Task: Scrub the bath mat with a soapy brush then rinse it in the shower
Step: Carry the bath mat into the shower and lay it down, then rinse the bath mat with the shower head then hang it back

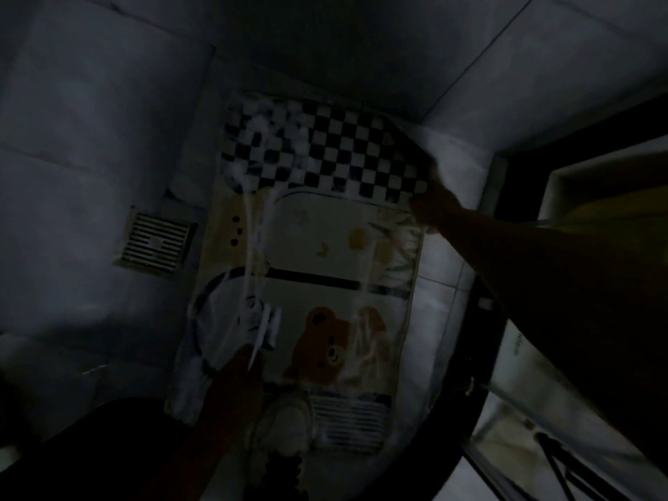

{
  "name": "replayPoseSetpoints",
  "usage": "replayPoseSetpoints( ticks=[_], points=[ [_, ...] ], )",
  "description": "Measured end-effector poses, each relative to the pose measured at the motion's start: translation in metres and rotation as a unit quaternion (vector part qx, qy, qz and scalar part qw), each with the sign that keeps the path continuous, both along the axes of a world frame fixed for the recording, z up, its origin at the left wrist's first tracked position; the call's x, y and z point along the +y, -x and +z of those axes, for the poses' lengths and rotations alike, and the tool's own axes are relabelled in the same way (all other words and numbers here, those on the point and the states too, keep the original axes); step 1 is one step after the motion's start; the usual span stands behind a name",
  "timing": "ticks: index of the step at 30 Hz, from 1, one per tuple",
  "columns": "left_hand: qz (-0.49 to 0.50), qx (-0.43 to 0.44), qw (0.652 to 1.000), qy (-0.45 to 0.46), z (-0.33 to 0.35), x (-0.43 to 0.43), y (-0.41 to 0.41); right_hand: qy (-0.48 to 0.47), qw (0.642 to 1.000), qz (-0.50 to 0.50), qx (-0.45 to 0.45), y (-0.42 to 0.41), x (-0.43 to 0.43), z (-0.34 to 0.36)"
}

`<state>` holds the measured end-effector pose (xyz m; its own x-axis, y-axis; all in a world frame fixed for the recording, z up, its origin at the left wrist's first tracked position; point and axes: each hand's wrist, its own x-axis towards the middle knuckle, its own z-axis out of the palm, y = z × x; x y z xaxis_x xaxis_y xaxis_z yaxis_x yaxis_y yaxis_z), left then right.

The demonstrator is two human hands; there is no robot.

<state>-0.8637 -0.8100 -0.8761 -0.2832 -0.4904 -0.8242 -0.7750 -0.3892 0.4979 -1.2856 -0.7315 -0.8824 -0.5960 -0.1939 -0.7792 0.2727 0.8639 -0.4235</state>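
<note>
Half-done I'd say: left hand point(238, 370) grips the brush point(262, 321), right hand point(430, 207) pinches the sudsy bath mat point(325, 254), rinse pending.

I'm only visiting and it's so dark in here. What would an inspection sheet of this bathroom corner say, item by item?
Surface: pale tiled floor, dimly lit.
Job's things: bath mat, checkered top and bear print, streaked with foam; white brush against it.
Clutter: pale shape by the mat's lower edge, too dark to identify.
Hands: left hand holds the brush; right hand grips the mat's right edge.
Cables: nothing seen.
Surroundings: floor drain left of the mat; dark door frame on the right.
</note>
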Motion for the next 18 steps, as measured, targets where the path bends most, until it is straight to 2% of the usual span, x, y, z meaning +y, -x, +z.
replayPoseSetpoints(
  ticks=[3, 4, 6, 7, 11, 13, 15, 18],
  points=[
    [-0.032, -0.02, 0.999, -0.007, 0.002, 0.003, 0.011, 0.056, 0.994, -0.091, -0.008, 0.002, 0.002, 0.024],
    [-0.039, -0.027, 0.999, 0.003, 0.005, 0.003, 0.013, 0.056, 0.994, -0.091, -0.036, -0.003, 0.001, 0.03],
    [-0.035, -0.037, 0.999, 0.0, 0.016, 0.01, 0.017, 0.008, 0.998, -0.049, -0.022, -0.018, 0.008, 0.046],
    [-0.033, -0.042, 0.999, 0.002, 0.022, 0.013, 0.018, -0.003, 0.998, -0.06, -0.03, -0.024, 0.01, 0.047],
    [-0.039, -0.032, 0.999, 0.0, 0.063, 0.013, 0.027, -0.006, 0.998, -0.029, -0.046, -0.054, 0.003, 0.072],
    [-0.024, -0.019, 0.999, -0.012, 0.082, 0.008, 0.03, 0.018, 0.994, -0.059, -0.092, -0.077, -0.006, 0.084],
    [0.005, -0.018, 1.0, -0.022, 0.1, 0.004, 0.033, 0.055, 0.991, -0.073, -0.101, -0.103, -0.016, 0.099],
    [0.027, -0.037, 0.999, -0.022, 0.122, 0.006, 0.031, 0.073, 0.993, -0.019, -0.092, -0.134, -0.032, 0.132]
  ],
)
